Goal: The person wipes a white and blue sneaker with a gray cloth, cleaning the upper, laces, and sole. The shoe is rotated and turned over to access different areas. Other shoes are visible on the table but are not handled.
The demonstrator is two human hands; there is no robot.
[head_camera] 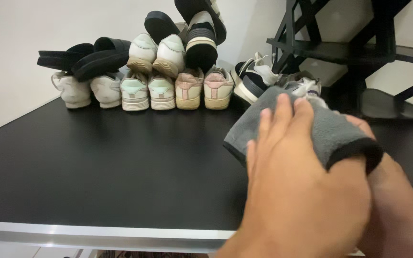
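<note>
A grey cloth with a black hem is draped over my right hand, which is mostly hidden under it; only a knuckle and the forearm show. My left hand lies across the cloth's near side, fingers together and pressed flat on the fabric. Both hands hover over the right part of a black tabletop. Just behind the cloth lies a white and black sneaker.
Rows of pale sneakers and black slides are stacked against the white wall at the back. A black metal rack stands at the right. The table's near edge is a light strip.
</note>
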